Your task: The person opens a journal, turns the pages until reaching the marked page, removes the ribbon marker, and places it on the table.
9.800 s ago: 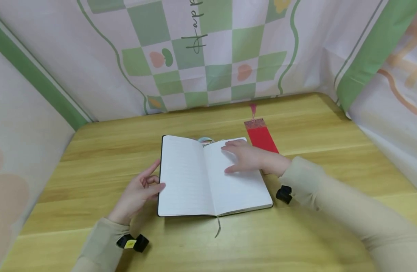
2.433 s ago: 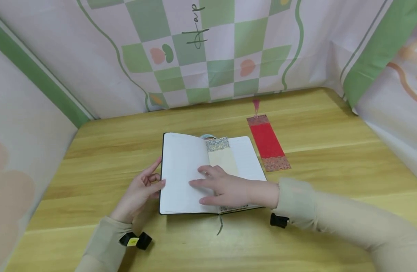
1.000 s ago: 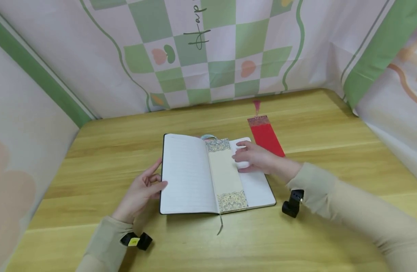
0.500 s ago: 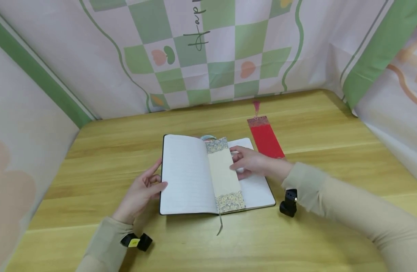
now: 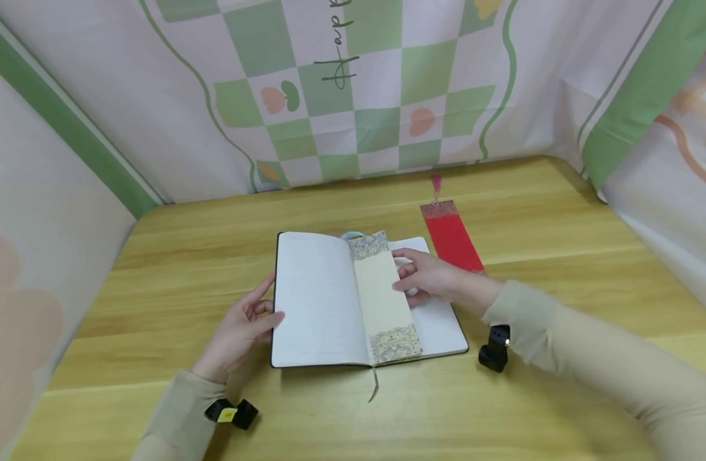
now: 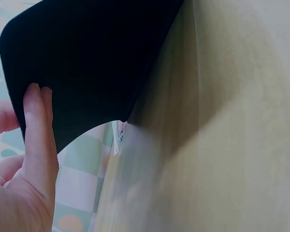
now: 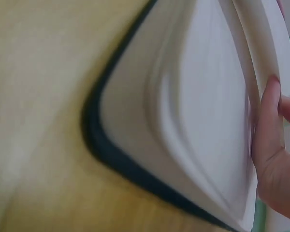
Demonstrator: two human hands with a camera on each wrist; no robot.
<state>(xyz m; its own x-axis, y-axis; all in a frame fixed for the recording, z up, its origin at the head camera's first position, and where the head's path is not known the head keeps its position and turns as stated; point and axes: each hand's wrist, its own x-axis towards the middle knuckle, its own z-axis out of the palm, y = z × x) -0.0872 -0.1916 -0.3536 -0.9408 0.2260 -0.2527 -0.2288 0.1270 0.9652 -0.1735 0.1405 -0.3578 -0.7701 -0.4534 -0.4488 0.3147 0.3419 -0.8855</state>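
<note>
An open notebook (image 5: pixel 315 301) with white pages and a dark cover is on the table. My left hand (image 5: pixel 237 330) grips its left edge, thumb on the page; in the left wrist view, fingers press the black cover (image 6: pixel 87 58) from behind. Along the gutter of the right page lies a cream bookmark (image 5: pixel 380 291) with patterned ends. My right hand (image 5: pixel 430 275) pinches the bookmark's right edge, its top slightly raised. In the right wrist view, the thumb of that hand (image 7: pixel 278 169) shows beside the page edges.
To the right of the notebook lies a red bookmark (image 5: pixel 453 240) with a pink tassel, its lower end hidden by the right arm. A grey ribbon (image 5: pixel 376 387) hangs from the notebook's bottom. A patterned curtain (image 5: pixel 376 83) closes off the table's back.
The cream bookmark, out of sight at first, now shows on the right page. My right hand has gone from the left page to the bookmark's right edge and pinches it. My left hand stays put.
</note>
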